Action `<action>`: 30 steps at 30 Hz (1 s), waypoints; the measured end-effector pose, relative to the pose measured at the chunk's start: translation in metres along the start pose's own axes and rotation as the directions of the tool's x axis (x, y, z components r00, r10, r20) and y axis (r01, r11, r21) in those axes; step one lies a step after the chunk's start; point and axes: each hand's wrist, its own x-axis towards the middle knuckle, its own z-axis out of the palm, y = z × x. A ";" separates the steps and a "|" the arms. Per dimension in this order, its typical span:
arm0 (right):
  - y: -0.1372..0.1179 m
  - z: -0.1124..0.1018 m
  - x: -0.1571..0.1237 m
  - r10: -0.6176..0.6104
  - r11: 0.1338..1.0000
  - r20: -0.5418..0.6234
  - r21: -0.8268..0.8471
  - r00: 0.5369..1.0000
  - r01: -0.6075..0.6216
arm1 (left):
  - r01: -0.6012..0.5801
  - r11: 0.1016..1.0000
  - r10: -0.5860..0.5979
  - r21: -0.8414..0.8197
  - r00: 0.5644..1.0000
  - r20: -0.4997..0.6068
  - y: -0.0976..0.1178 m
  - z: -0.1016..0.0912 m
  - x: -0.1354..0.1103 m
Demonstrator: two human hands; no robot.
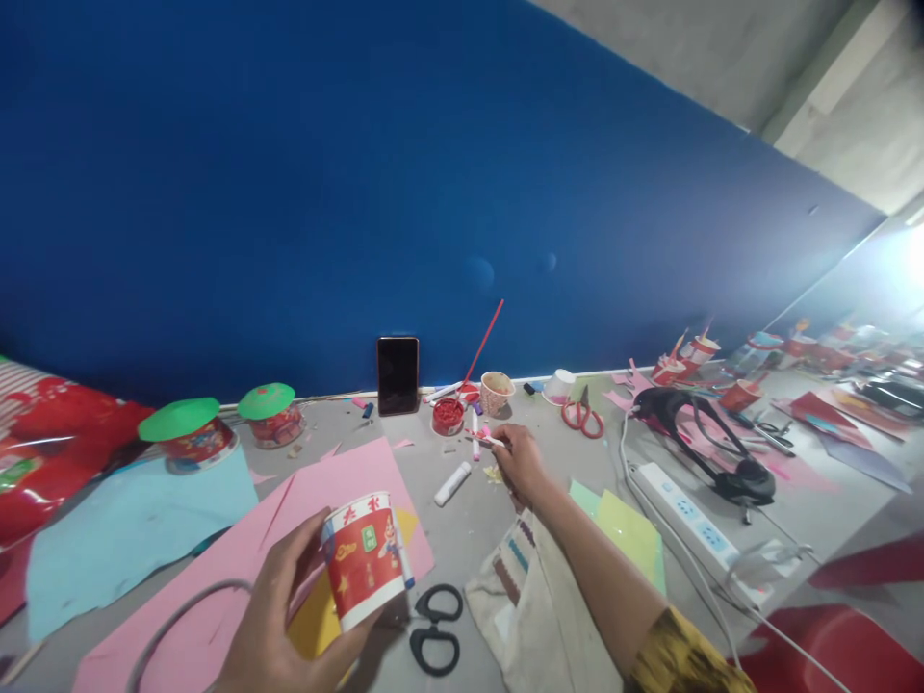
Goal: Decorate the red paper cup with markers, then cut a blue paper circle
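Left hand [270,616] wraps paper cup [361,558], thin wall may crush; right hand [521,462] pinches pen [491,441], outstretched reach could knock glue stick [452,483].

Left hand [278,616] curled, right hand [518,462] outstretched, pinching

A craft workspace: a grey tabletop [462,539] strewn with coloured paper sheets [137,525], scissors [435,628], a glue stick [452,483] and paper cups [497,392], against a blue partition [361,192].
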 end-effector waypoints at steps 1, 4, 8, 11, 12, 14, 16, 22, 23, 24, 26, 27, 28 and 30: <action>0.001 0.001 0.000 -0.008 1.000 -0.006 -0.010 1.000 0.008 | 0.033 0.999 -0.034 0.012 0.999 0.037 -0.004 -0.002 0.002; 0.003 0.003 -0.003 -0.031 0.999 -0.036 -0.031 0.999 0.030 | 0.044 0.998 -0.049 0.045 0.994 0.098 -0.016 -0.007 0.007; 0.004 -0.003 -0.007 -0.050 0.998 -0.091 -0.035 0.995 0.047 | 0.015 0.996 -0.024 0.088 0.995 0.099 -0.019 -0.008 0.008; 0.006 -0.008 -0.010 -0.037 0.999 -0.115 -0.029 0.993 0.034 | 0.008 0.994 -0.019 0.111 0.995 0.103 -0.016 -0.007 0.007; 0.007 -0.009 -0.010 -0.031 0.999 -0.119 -0.025 0.992 0.028 | 0.009 0.994 -0.020 0.110 0.995 0.103 -0.015 -0.006 0.007; 0.007 -0.011 -0.011 -0.019 1.000 -0.124 -0.016 0.992 0.017 | 0.016 0.994 -0.027 0.105 0.995 0.098 -0.013 -0.006 0.007; 0.007 -0.013 -0.012 -0.005 1.000 -0.131 -0.005 0.991 0.005 | 0.027 0.995 -0.038 0.099 0.994 0.103 -0.010 -0.007 0.007; 0.001 -0.017 -0.014 0.063 0.998 -0.145 0.028 0.987 -0.059 | 0.063 0.996 -0.069 0.065 0.994 0.090 0.005 -0.005 0.005; 0.000 -0.017 -0.015 0.077 0.997 -0.145 0.032 0.986 -0.073 | 0.065 0.996 -0.070 0.063 0.994 0.079 0.007 -0.004 0.004; -0.001 -0.018 -0.015 0.090 0.996 -0.145 0.035 0.985 -0.086 | 0.065 0.996 -0.069 0.061 0.995 0.070 0.008 -0.003 0.003; -0.003 -0.018 -0.016 0.105 0.994 -0.143 0.041 0.984 -0.100 | 0.062 0.996 -0.065 0.063 0.996 0.055 0.010 0.000 0.001; -0.005 -0.018 -0.017 0.107 0.994 -0.139 0.045 0.984 -0.102 | 0.061 0.996 -0.064 0.063 0.997 0.047 0.010 0.001 0.000; -0.006 -0.018 -0.017 0.107 0.994 -0.133 0.050 0.985 -0.101 | 0.059 0.996 -0.062 0.061 0.997 0.039 0.009 0.001 0.000; -0.009 -0.017 -0.017 0.105 0.993 -0.117 0.062 0.988 -0.099 | 0.059 0.996 -0.062 0.062 0.998 0.034 0.003 0.000 0.000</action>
